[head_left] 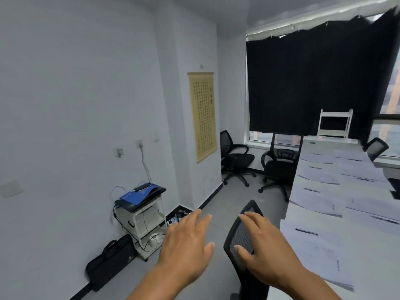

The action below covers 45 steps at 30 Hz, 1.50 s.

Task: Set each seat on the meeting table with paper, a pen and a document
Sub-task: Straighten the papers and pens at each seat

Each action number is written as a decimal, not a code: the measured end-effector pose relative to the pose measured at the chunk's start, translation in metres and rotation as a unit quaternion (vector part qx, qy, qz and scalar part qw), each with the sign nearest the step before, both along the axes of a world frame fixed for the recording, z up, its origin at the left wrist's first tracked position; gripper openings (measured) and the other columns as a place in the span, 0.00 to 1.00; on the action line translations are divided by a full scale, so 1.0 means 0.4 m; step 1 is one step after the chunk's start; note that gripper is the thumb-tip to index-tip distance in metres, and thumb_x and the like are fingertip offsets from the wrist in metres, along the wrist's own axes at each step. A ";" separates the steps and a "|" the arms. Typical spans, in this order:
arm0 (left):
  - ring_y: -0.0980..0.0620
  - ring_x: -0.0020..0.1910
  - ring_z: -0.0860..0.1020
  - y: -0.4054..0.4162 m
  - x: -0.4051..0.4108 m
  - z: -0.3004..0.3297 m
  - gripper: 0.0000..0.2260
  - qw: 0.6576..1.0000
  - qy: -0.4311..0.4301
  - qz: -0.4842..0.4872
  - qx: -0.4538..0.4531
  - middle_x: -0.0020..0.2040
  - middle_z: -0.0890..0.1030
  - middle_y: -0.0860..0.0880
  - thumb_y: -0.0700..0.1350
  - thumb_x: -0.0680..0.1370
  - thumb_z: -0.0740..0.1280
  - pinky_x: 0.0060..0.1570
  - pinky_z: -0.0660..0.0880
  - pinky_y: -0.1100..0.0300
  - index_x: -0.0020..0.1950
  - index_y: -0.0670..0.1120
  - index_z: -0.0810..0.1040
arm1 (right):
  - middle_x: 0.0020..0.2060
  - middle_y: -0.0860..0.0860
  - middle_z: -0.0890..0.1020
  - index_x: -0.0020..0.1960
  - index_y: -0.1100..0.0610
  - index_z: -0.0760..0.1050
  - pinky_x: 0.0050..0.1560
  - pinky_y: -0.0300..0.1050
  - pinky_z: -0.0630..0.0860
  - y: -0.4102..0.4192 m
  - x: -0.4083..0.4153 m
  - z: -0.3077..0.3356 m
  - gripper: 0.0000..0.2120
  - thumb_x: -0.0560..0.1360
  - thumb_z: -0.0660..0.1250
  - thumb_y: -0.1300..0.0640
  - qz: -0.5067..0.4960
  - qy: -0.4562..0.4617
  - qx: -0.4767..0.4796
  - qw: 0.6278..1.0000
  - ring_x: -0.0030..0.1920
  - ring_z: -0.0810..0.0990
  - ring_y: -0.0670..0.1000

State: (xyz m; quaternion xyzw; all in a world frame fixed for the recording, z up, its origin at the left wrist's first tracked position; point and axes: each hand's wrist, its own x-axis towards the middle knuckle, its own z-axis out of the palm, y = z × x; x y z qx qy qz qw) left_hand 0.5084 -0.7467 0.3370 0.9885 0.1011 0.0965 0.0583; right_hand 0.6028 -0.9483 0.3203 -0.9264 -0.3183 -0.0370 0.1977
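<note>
The long white meeting table runs along the right, covered with several printed paper sheets and dark pens lying on them. My left hand hovers in the air with fingers spread and holds nothing. My right hand is also spread and empty, just in front of the mesh back of a black office chair that stands at the table's near left side. Whether the fingers touch the chair back I cannot tell.
A white trolley with a blue folder, laptop and cables stands by the left wall, a black bag beside it. Two black chairs sit near the window; another chair is across the table. A white rack stands at the far end.
</note>
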 end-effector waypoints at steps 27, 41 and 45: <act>0.48 0.85 0.61 0.629 0.659 0.106 0.33 0.998 0.017 0.020 0.052 0.88 0.55 0.52 0.60 0.85 0.63 0.81 0.61 0.46 0.88 0.56 0.55 | 0.84 0.49 0.57 0.85 0.47 0.53 0.83 0.51 0.59 0.608 0.667 0.068 0.40 0.79 0.63 0.35 0.016 -0.009 -0.031 0.999 0.83 0.56 0.53; 0.48 0.85 0.61 0.917 1.231 0.041 0.33 0.989 0.020 -0.142 0.040 0.88 0.55 0.51 0.60 0.85 0.62 0.82 0.62 0.48 0.88 0.56 0.55 | 0.84 0.50 0.57 0.86 0.49 0.53 0.82 0.52 0.58 0.836 1.055 0.025 0.41 0.79 0.64 0.37 -0.148 -0.006 -0.065 0.987 0.83 0.56 0.53; 0.48 0.85 0.61 0.964 1.403 0.044 0.33 0.974 0.027 -0.222 0.030 0.88 0.55 0.51 0.60 0.85 0.63 0.82 0.63 0.47 0.88 0.56 0.55 | 0.84 0.50 0.58 0.85 0.49 0.53 0.82 0.53 0.60 0.898 1.143 0.031 0.41 0.78 0.64 0.36 -0.215 0.010 -0.068 0.974 0.83 0.57 0.54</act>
